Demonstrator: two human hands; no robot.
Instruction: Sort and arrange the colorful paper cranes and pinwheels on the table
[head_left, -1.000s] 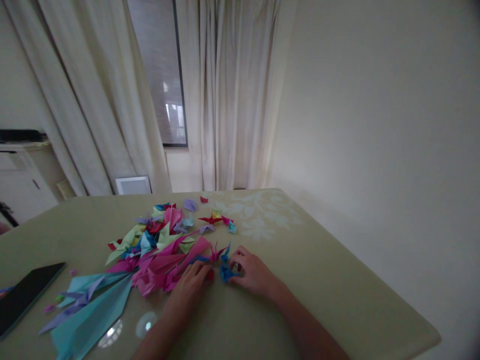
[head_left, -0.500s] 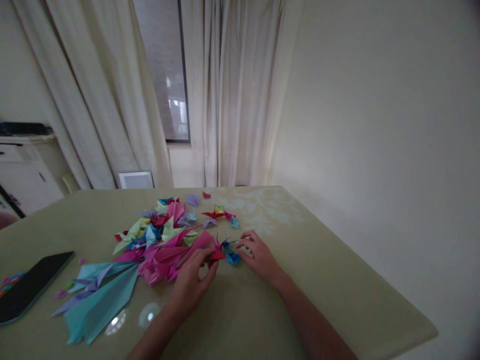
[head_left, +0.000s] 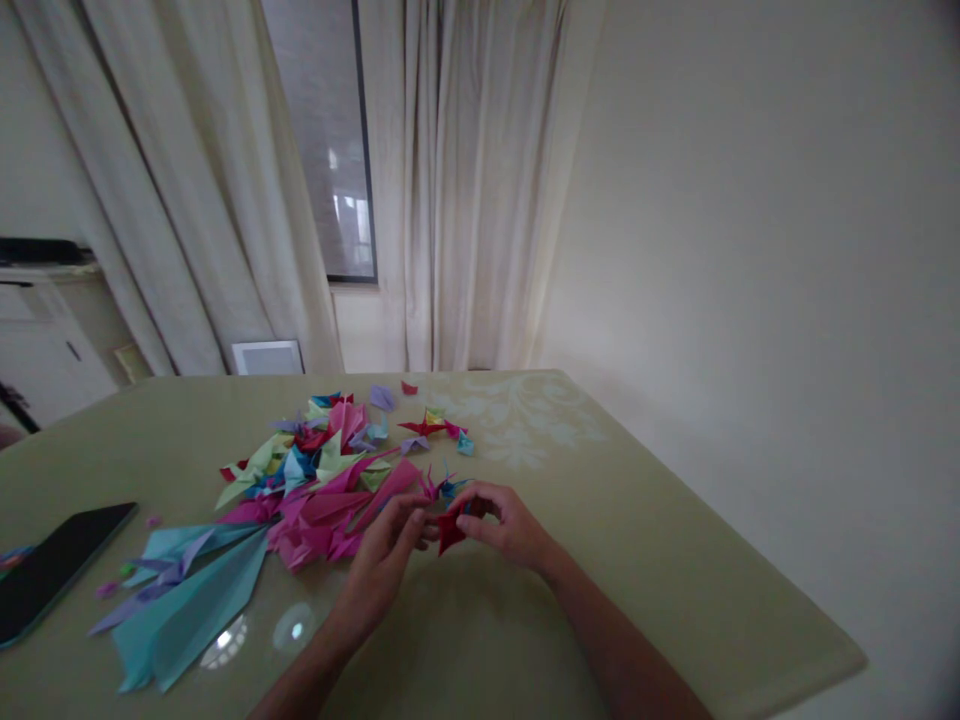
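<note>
Red folded paper (head_left: 450, 531): located between the hands, just above the table's near part. Right hand (head_left: 508, 523): thumb and fingers pinched on it. Left hand (head_left: 386, 555): fingertips beside it; whether they grip it cannot be told. Table (head_left: 637, 580): pale green, glossy, reflecting lights; whitish floral pattern (head_left: 525, 412) toward the far edge. Paper pile (head_left: 322, 525) left of the hands; dark flat device (head_left: 64, 575) farther left. Room: cream curtains (head_left: 491, 200) flanking a dark-framed window (head_left: 322, 150), plain wall (head_left: 750, 250) at right, pale cabinet (head_left: 45, 345) at left.
</note>
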